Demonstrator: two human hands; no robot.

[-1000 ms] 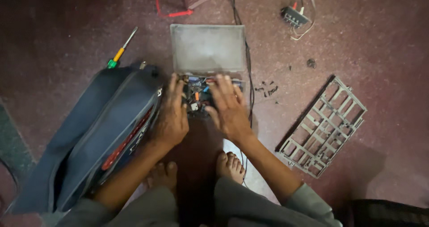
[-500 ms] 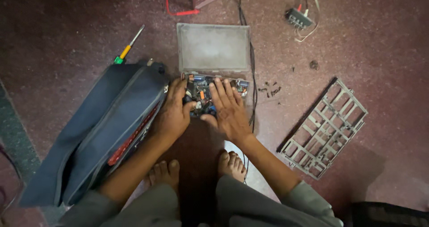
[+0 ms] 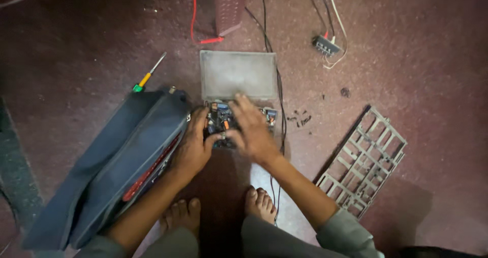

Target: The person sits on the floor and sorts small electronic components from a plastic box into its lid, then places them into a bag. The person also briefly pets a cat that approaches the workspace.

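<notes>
Fingers of left hand (image 3: 193, 146) and right hand (image 3: 252, 133) spread apart inside grey parts box (image 3: 238, 75) beside blue bag (image 3: 117, 166).

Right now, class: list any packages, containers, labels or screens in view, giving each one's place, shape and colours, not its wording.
Parts box: centre floor, rectangular, grey clear lid open, small parts under both hands.
Bag: left of box, long, dark blue, red strip.
Divider tray: right, grey grid.
No screens or readable labels.
</notes>
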